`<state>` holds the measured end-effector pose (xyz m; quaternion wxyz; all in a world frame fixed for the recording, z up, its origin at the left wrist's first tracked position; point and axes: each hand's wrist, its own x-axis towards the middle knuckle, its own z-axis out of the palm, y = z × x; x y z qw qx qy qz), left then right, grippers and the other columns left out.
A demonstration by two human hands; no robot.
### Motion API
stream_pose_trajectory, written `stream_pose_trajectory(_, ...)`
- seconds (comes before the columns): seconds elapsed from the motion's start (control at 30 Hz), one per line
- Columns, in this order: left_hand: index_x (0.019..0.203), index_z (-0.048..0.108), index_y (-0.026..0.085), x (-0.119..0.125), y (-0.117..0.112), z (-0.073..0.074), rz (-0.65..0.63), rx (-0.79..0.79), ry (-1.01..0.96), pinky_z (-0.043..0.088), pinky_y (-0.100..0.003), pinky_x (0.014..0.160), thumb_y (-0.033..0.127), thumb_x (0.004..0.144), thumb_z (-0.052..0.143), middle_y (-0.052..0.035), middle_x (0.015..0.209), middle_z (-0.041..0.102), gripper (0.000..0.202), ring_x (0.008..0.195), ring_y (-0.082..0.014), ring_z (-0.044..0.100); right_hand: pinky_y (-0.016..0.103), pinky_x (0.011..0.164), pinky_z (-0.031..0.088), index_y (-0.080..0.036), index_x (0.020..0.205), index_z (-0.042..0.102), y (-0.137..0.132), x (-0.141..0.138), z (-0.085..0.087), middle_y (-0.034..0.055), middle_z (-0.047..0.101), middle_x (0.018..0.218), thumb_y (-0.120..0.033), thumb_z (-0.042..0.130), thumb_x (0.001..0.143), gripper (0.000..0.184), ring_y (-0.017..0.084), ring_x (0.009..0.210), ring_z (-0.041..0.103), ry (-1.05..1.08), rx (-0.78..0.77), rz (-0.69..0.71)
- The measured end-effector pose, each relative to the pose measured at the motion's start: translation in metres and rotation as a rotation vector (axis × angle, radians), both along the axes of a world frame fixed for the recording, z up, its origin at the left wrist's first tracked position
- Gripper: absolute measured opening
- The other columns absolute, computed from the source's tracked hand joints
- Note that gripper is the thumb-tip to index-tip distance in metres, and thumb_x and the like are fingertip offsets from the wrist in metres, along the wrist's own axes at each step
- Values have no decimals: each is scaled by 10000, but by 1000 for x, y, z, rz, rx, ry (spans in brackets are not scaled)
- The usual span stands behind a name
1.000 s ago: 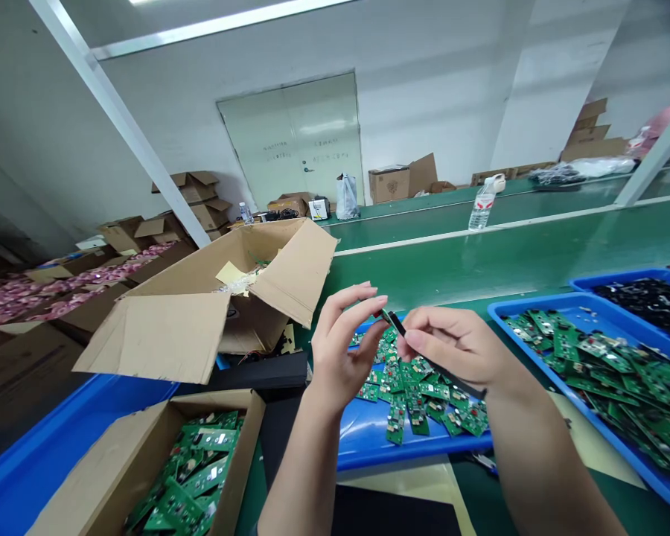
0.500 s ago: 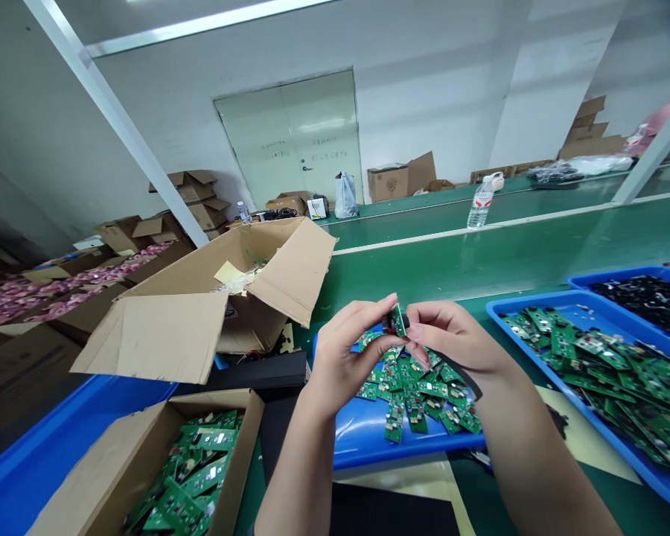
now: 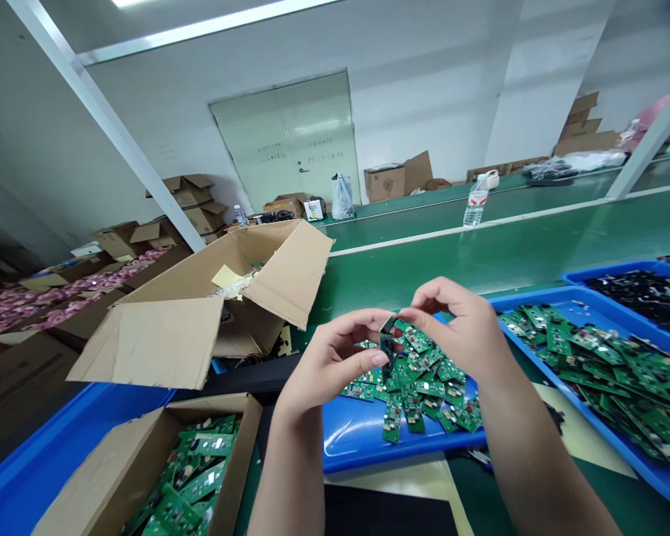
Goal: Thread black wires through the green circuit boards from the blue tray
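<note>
My left hand (image 3: 332, 357) holds a small circuit board (image 3: 388, 346) upright between thumb and fingers, above the blue tray. Dark parts show on the board's face, and a black piece sits at its top end. My right hand (image 3: 455, 320) is pinched closed beside that top end, thumb and forefinger meeting there. What lies between its fingertips is too small to make out. Beneath both hands, several green circuit boards (image 3: 418, 387) are heaped in the blue tray (image 3: 362, 447).
A cardboard box (image 3: 251, 439) of green boards stands at left front, with a larger open carton (image 3: 161, 335) behind it. On the right are a blue tray (image 3: 514, 298) of boards and another tray of black parts (image 3: 642, 298). A water bottle (image 3: 474, 202) stands farther back.
My right hand has risen and now pinches at the board's top end; the black strip that hung below it no longer shows. My left hand has tilted the board and moved slightly left.
</note>
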<state>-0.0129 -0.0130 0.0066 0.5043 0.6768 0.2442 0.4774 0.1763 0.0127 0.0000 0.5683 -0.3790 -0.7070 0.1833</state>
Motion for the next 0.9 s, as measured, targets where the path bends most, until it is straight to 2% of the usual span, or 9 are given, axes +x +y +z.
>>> stream_pose_trajectory(0.07, 1057, 677, 202, -2, 0, 0, -100, -41, -60, 564, -274, 692, 255, 742, 725, -78, 1032, 666, 323, 805, -182, 677, 225, 522, 457, -202, 675, 562, 6, 9, -3, -19, 595, 594, -313, 640, 809, 190, 117, 529, 565, 65, 39, -103)
stream_pose_trajectory(0.17, 1098, 656, 209, -1, 1, -2, -112, -108, -150, 569, -306, 697, 299, 756, 713, -80, 971, 696, 358, 810, -210, 696, 251, 568, 511, -212, 771, 618, 9, 22, -4, 8, 645, 665, -355, 627, 826, 153, 141, 594, 617, 203, 30, -108)
stream_pose_trajectory(0.23, 1126, 640, 214, 1, 1, -5, -93, -137, -170, 566, -334, 733, 317, 750, 719, -81, 943, 713, 398, 848, -231, 698, 266, 628, 544, -219, 879, 644, 6, 26, -3, 30, 683, 767, -377, 626, 828, 167, 156, 688, 652, 244, 8, -48)
stream_pose_trajectory(0.3, 1126, 639, 213, 3, 2, -6, -97, -141, -167, 564, -350, 743, 326, 743, 725, -93, 993, 711, 408, 861, -242, 699, 273, 681, 559, -220, 965, 651, -1, 24, 0, 50, 701, 870, -389, 625, 829, 218, 168, 780, 670, 193, -28, 59)
stream_pose_trajectory(0.37, 1127, 639, 213, 5, 2, -7, -110, -128, -158, 562, -352, 749, 323, 748, 721, -99, 1042, 702, 403, 861, -242, 700, 272, 698, 562, -210, 971, 659, -8, 20, 3, 60, 708, 902, -379, 614, 841, 219, 176, 809, 677, 85, -63, 172)
stream_pose_trajectory(0.43, 1128, 641, 217, 6, 2, -6, -107, -124, -153, 556, -358, 773, 316, 754, 717, -96, 1064, 698, 394, 868, -239, 700, 265, 681, 555, -203, 906, 669, -13, 15, 6, 50, 710, 843, -332, 600, 854, 155, 168, 760, 673, -20, -56, 222)
stream_pose_trajectory(0.57, 1144, 635, 198, 7, 1, -4, -58, -173, -162, 560, -361, 776, 330, 765, 704, -94, 941, 731, 408, 838, -239, 707, 265, 642, 521, -205, 782, 642, -15, 11, 9, 28, 687, 751, -242, 563, 871, 124, 153, 688, 637, -126, 44, 150)
stream_pose_trajectory(0.73, 1179, 622, 190, 7, 1, -4, -67, -168, -136, 565, -322, 729, 337, 747, 720, -96, 913, 731, 467, 816, -230, 711, 283, 641, 506, -208, 811, 611, -10, 11, 6, 35, 680, 769, -196, 545, 873, 91, 163, 701, 630, -133, 206, 40)
stream_pose_trajectory(0.9, 1127, 648, 171, 10, 3, -3, -53, -179, -159, 554, -360, 771, 334, 741, 724, -100, 913, 728, 426, 825, -232, 704, 280, 639, 498, -215, 825, 585, -7, 12, 5, 28, 671, 761, -164, 539, 876, 85, 159, 702, 629, -142, 311, 1)
